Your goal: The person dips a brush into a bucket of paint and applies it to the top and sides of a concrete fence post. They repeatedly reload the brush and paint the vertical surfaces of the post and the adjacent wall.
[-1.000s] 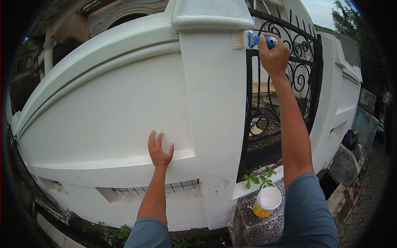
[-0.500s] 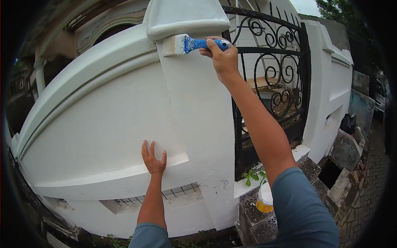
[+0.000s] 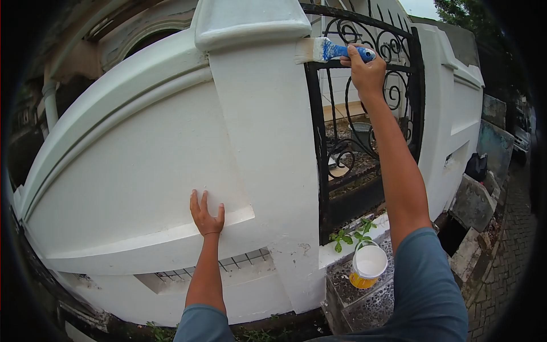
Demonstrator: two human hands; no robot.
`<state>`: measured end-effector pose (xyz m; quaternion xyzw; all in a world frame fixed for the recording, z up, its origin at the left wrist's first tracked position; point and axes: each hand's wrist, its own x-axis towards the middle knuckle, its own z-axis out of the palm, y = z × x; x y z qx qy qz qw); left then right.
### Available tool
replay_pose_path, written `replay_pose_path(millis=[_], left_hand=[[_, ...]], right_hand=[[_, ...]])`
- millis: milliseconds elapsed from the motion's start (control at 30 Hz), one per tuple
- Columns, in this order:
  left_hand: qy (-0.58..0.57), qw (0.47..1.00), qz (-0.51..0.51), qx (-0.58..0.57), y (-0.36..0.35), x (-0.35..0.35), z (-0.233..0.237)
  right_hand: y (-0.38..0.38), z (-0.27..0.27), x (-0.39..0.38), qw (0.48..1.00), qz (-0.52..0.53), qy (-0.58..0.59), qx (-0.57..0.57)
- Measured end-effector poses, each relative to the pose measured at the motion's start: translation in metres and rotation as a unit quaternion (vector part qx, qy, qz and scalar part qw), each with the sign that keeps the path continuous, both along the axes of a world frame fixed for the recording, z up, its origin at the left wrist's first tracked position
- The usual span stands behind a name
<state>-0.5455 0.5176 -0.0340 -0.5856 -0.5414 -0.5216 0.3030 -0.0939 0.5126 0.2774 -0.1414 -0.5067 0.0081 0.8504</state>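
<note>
My right hand (image 3: 367, 71) is closed around the blue handle of a paintbrush (image 3: 330, 50), whose paint-smeared bristles point left. The bristle tips are at the right edge of the white pillar (image 3: 262, 125), just under its cap (image 3: 253, 25) and next to the black gate. My left hand (image 3: 206, 214) rests with fingers spread on the white wall panel (image 3: 142, 171), above the ledge. Below my right arm, a small bucket of white paint (image 3: 369, 262) with a yellow lower part stands on the pebbled step.
A black iron gate (image 3: 319, 154) with scrollwork and spikes adjoins the pillar. A green plant (image 3: 342, 239) grows beside the bucket. On the right are broken concrete slabs (image 3: 476, 202), a black bag (image 3: 477, 167) and a brick-paved lane (image 3: 507, 256). A barred vent (image 3: 228, 265) opens low in the wall.
My right hand has carried the paintbrush rightward along the underside of the cap, from the pillar's left edge to its right edge. My left hand stays on the wall. The bucket shows more fully.
</note>
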Motion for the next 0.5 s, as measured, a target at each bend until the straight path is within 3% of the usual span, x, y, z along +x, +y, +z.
replay_pose_path(millis=[67, 167, 267, 300, 333, 500], left_hand=[[0.000, 1.000, 0.000, 0.004, 0.002, 0.001, 0.000], [0.000, 1.000, 0.000, 0.003, 0.001, 0.000, 0.000], [-0.003, 1.000, 0.004, 0.000, 0.001, 0.001, -0.001], [-0.003, 1.000, 0.004, -0.002, 0.001, 0.000, -0.001], [-0.002, 1.000, 0.006, 0.000, 0.001, 0.000, 0.000], [-0.005, 1.000, 0.009, -0.004, 0.001, 0.002, 0.000]], right_hand=[[-0.004, 0.000, 0.004, 1.000, -0.001, 0.014, 0.011], [-0.008, -0.007, -0.003, 0.991, -0.132, -0.001, 0.038], [-0.019, -0.012, -0.032, 0.959, -0.259, -0.094, 0.066], [-0.026, -0.016, -0.050, 0.956, -0.257, -0.123, 0.066], [-0.013, -0.015, -0.063, 0.925, -0.304, -0.145, 0.175], [-0.035, -0.027, -0.142, 0.922, -0.257, -0.223, 0.185]])
